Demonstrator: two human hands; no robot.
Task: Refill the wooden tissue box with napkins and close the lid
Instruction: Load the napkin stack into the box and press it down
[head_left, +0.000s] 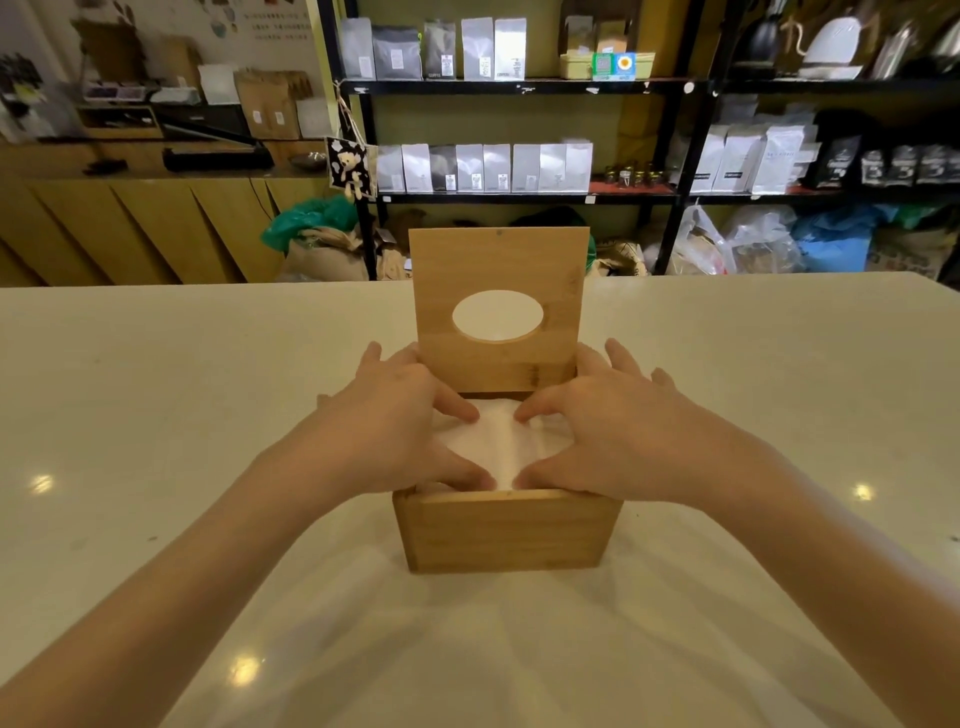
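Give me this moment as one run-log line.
step: pressing napkins into wooden box | left hand: on napkins | right hand: on napkins | lid: open, upright | closing: not yet done

Left hand (400, 421): bare, with no glove, ring or other jewellery that shows; fingers slim, nails short and unpainted where they can be seen.
Right hand (602, 431): bare as well, no ring or glove in sight; thumb and four fingers all visible.
Wrists: just behind each hand, uncovered; no watch, band or bracelet.
Forearms: bare from the wrist back to the picture's lower corners, slender, widening toward the camera.
Sleeves: none visible anywhere along either arm.
Markings: no tattoo, plaster or writing shows on either hand or arm.
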